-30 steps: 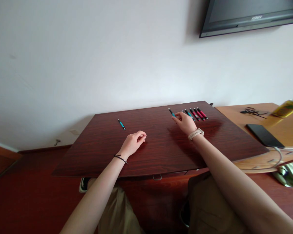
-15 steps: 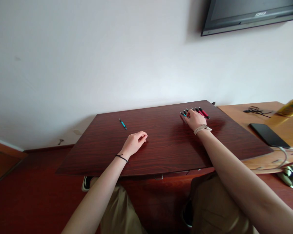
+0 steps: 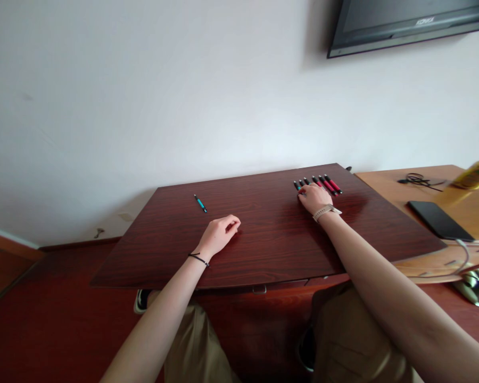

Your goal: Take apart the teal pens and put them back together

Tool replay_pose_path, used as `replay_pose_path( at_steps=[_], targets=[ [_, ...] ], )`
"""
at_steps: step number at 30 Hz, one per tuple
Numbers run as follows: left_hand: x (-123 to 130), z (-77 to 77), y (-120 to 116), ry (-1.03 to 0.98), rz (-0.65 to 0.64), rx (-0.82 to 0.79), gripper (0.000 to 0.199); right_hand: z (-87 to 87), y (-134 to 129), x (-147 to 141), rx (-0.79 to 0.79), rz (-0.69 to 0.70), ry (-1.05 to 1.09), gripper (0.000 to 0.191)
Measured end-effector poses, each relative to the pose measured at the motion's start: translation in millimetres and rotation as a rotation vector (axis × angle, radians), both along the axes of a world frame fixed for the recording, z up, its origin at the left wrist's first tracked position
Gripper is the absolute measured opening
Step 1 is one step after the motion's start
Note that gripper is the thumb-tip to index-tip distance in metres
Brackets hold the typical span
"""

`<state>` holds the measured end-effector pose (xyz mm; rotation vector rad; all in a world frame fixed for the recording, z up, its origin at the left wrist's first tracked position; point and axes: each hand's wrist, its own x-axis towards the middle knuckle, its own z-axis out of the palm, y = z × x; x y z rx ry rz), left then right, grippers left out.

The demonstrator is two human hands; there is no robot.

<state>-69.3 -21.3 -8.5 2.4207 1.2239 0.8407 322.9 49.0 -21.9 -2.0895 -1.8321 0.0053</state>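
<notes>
My right hand (image 3: 316, 199) is over the near end of a row of several pens at the far right of the dark wooden table (image 3: 259, 250). Its thumb and fingers are closed around the lower part of a teal pen (image 3: 297, 186), the leftmost one, and hide most of it. Right of the hand lie red pens (image 3: 332, 183) with black ends, side by side. My left hand (image 3: 220, 234) rests on the table, fingers curled in a loose fist with nothing visible in it. Beyond it, to the left, a single teal pen (image 3: 200, 202) lies apart.
A lighter wooden desk (image 3: 387, 186) adjoins on the right, bearing a black phone (image 3: 439, 221) with a cable, a coiled black cord (image 3: 419, 181) and a yellow bottle (image 3: 473, 175). A white wall (image 3: 183, 96) stands behind, with a television (image 3: 415, 26) mounted upper right.
My right hand has drawn slightly back toward me, showing more of the pens. The leftmost teal pen in the row now lies more in line with its neighbours. My left hand stays put.
</notes>
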Motion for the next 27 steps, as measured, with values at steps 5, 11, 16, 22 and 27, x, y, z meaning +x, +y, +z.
replay_pose_path(
  at_steps=[5, 11, 16, 22, 27],
  targets=[
    [-1.9, -1.8, 4.9, -0.028, 0.066, 0.099, 0.015, 0.4, -4.5, -2.6, 0.046, 0.010, 0.023, 0.032],
    [-14.5, -8.4, 22.5, -0.001, 0.489, 0.307, 0.020, 11.2, -22.1, -24.3, 0.119, 0.065, 0.046, 0.032],
    [-21.1, -18.9, 42.4, 0.189, 0.756, 0.173, 0.051, 19.3, -38.7, -46.0, 0.094, 0.142, 0.073, 0.031],
    [-35.9, -14.1, 78.4, 0.262, 0.900, 0.068, 0.056, 15.3, -46.0, -58.8, 0.069, 0.207, 0.086, 0.028],
    [-39.1, -10.6, 93.4, 0.331, 0.993, 0.077, 0.054, 9.0, -42.2, -62.7, 0.031, 0.240, 0.114, 0.027]
  ],
)
